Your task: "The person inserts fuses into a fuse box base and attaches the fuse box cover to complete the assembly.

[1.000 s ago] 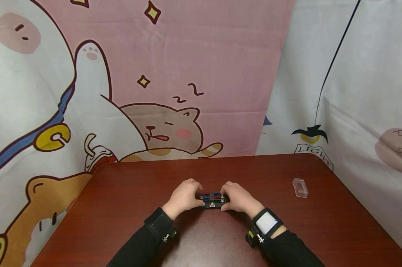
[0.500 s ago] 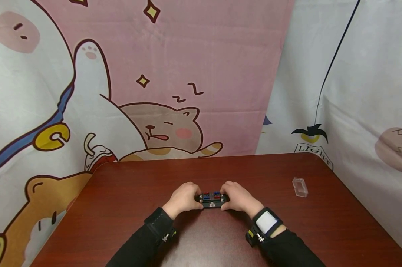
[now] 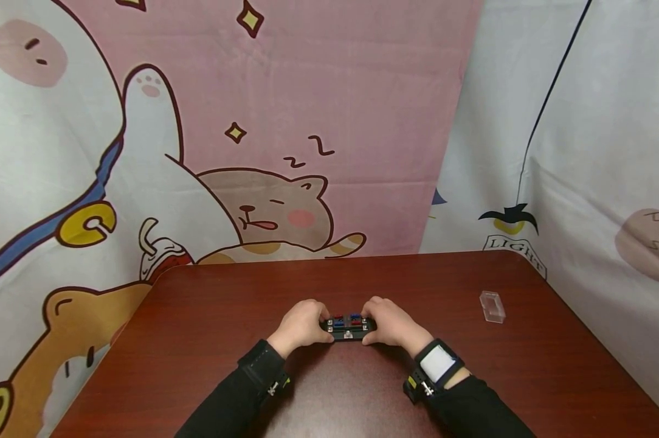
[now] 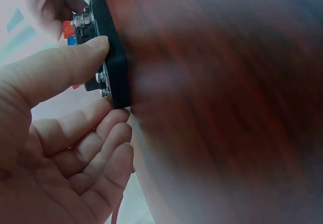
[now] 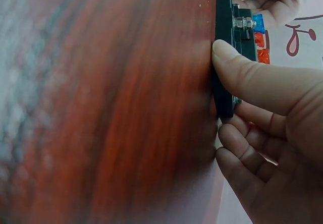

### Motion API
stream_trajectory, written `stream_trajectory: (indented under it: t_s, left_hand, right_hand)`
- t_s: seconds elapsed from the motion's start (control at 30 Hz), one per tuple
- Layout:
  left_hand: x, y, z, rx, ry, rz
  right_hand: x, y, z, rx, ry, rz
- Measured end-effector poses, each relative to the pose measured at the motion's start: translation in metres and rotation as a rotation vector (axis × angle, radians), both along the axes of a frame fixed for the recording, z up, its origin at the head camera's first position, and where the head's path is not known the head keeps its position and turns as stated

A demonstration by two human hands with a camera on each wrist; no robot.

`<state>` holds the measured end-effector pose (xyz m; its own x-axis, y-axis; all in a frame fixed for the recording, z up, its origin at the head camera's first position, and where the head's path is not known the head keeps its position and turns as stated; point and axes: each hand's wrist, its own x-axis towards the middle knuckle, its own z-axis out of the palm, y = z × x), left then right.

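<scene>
A black fuse block point(image 3: 348, 333) with red and blue blade fuses and metal screw terminals lies at the middle of the table, fuses facing up. My left hand point(image 3: 302, 325) grips its left end between thumb and fingers. At the other end, my right hand point(image 3: 391, 325) holds it the same way. In the left wrist view the thumb presses on the side of the black base point(image 4: 117, 65), and the fingers curl at its end. The right wrist view shows the right thumb on the base's near side point(image 5: 222, 90), close over the wood; the fingertips sit at its end.
A small clear plastic cover point(image 3: 492, 307) lies on the brown wooden table point(image 3: 417, 274) at the right. Printed cloth point(image 3: 362, 121) with cartoon animals hangs behind the table's far edge.
My left hand has shifted slightly down at the block's left end, uncovering a little more of it. The right hand and the clear cover have stayed in place.
</scene>
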<state>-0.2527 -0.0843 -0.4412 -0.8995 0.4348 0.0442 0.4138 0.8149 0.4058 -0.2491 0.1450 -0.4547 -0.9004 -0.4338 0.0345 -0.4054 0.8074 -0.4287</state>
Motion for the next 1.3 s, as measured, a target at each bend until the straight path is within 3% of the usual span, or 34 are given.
stream_trajectory:
  t_s: [0.4, 0.7, 0.8, 1.0, 1.3]
  left_hand:
    - [-0.001, 0.0, 0.0, 0.01, 0.004, -0.013]
    - [-0.002, -0.001, -0.003, 0.026, 0.007, -0.021]
    - [-0.002, -0.001, -0.003, 0.034, 0.008, -0.026]
    - [-0.001, -0.002, -0.004, 0.031, 0.007, -0.017]
    - [-0.001, 0.0, -0.003, 0.026, 0.012, -0.019]
  right_hand:
    - [0.001, 0.005, 0.0, -0.049, -0.003, 0.015]
    - [0.005, 0.037, 0.008, -0.113, -0.025, 0.009]
    - [0.005, 0.052, 0.012, -0.091, 0.0, -0.064]
    - [0.005, 0.092, 0.023, -0.017, 0.03, -0.292]
    - [0.008, 0.158, 0.037, 0.04, 0.023, -0.575]
